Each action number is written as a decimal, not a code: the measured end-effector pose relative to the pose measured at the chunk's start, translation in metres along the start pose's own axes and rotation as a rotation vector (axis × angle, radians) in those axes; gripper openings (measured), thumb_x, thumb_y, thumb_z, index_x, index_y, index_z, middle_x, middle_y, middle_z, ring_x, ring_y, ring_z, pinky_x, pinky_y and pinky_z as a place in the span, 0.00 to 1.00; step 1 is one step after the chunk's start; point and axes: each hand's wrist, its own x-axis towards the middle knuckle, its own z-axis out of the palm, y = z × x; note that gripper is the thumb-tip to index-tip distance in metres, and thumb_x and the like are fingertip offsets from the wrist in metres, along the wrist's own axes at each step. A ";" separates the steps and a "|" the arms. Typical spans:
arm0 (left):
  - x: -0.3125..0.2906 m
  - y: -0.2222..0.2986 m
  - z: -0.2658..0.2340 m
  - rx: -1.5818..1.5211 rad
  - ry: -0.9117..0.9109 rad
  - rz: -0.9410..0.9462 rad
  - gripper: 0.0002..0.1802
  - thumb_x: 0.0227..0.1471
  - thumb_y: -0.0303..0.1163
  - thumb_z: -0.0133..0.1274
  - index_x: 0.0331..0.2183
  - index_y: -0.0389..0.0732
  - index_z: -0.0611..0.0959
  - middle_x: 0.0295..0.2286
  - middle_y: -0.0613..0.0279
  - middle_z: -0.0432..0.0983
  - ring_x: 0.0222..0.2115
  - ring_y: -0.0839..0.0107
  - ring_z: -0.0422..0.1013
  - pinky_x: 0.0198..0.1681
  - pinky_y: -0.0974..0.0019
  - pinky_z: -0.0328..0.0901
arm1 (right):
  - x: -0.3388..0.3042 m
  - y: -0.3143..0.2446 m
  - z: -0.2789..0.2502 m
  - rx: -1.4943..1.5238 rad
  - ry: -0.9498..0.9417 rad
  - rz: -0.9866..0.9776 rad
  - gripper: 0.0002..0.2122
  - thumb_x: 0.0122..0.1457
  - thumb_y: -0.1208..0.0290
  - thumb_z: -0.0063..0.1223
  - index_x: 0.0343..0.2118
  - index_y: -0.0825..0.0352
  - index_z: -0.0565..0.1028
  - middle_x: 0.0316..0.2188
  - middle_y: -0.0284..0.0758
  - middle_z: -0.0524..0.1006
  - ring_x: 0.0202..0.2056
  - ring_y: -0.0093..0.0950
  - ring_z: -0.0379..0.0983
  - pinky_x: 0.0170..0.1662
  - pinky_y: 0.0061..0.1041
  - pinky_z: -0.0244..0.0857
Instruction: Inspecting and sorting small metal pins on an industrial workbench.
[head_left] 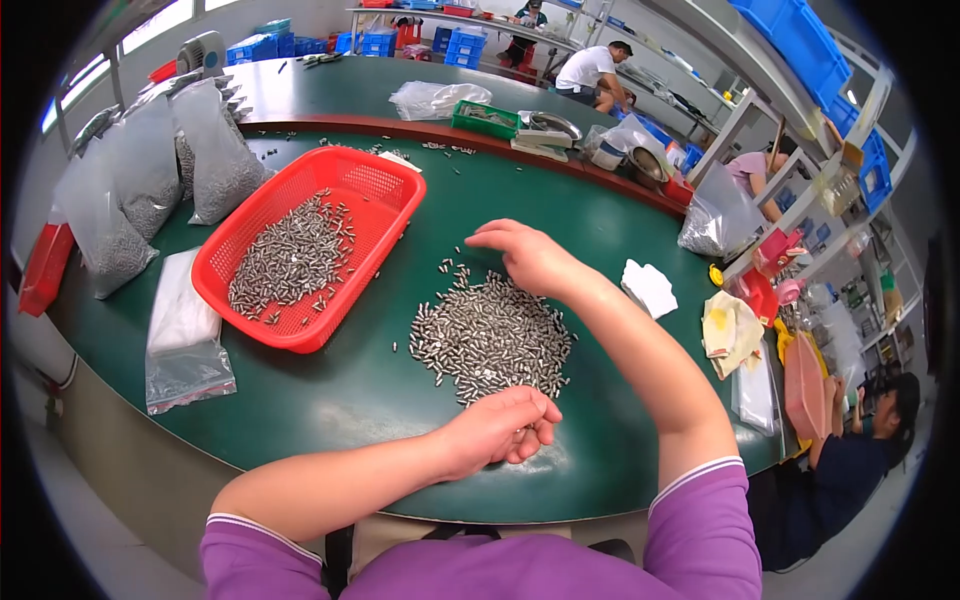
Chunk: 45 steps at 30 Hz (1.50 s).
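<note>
A loose pile of small silvery metal pins (490, 335) lies on the green tabletop (340, 400) in front of me. At the pile's near edge rests my left hand (500, 428), its fingers curled in; whatever they may hold is hidden. My right hand (528, 256) reaches over the far right edge of the pile, fingers stretched toward the left, with nothing seen in its grasp. To the left stands a red plastic basket (375, 235) with many more of the same metal pieces (290, 255) heaped in it. A few strays lie between basket and pile.
Filled clear bags (215, 150) stand at the far left, above a stack of empty plastic bags (185, 310). White paper (650, 288) and a stained cloth (732, 333) lie to the right. Beyond are a green tray (486, 118) and a scale (543, 140). Co-workers sit around.
</note>
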 end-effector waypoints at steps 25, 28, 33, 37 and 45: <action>0.001 0.006 0.000 0.015 0.012 0.051 0.13 0.58 0.38 0.41 0.38 0.38 0.70 0.27 0.64 0.68 0.21 0.80 0.62 0.23 0.77 0.57 | -0.002 0.034 0.004 -0.005 0.196 0.135 0.19 0.48 0.86 0.41 0.42 0.61 0.76 0.42 0.35 0.73 0.44 0.34 0.70 0.47 0.27 0.64; 0.000 0.008 -0.002 -0.003 0.019 0.042 0.13 0.58 0.38 0.41 0.38 0.39 0.71 0.27 0.64 0.68 0.21 0.80 0.62 0.23 0.77 0.57 | 0.015 0.045 0.015 -0.127 0.105 -0.006 0.15 0.47 0.82 0.47 0.38 0.63 0.78 0.38 0.37 0.75 0.41 0.36 0.72 0.45 0.29 0.67; 0.000 0.004 -0.004 0.011 0.012 0.040 0.13 0.60 0.38 0.40 0.39 0.39 0.71 0.29 0.63 0.69 0.22 0.79 0.62 0.22 0.77 0.57 | 0.004 0.050 0.012 -0.251 0.127 -0.012 0.05 0.47 0.75 0.52 0.28 0.63 0.77 0.29 0.37 0.75 0.35 0.37 0.72 0.39 0.32 0.67; 0.000 0.005 -0.004 0.005 0.004 0.073 0.13 0.59 0.38 0.40 0.39 0.39 0.72 0.28 0.63 0.69 0.21 0.78 0.62 0.22 0.76 0.57 | -0.033 0.064 -0.005 -0.276 0.150 0.254 0.05 0.49 0.70 0.51 0.29 0.62 0.76 0.30 0.37 0.74 0.36 0.37 0.71 0.41 0.33 0.66; 0.003 0.005 -0.005 0.038 0.014 0.085 0.12 0.59 0.37 0.41 0.38 0.39 0.72 0.27 0.62 0.69 0.22 0.78 0.62 0.22 0.76 0.57 | -0.086 0.041 -0.012 -0.054 0.134 0.476 0.07 0.49 0.72 0.53 0.31 0.66 0.76 0.27 0.37 0.77 0.32 0.33 0.74 0.37 0.28 0.68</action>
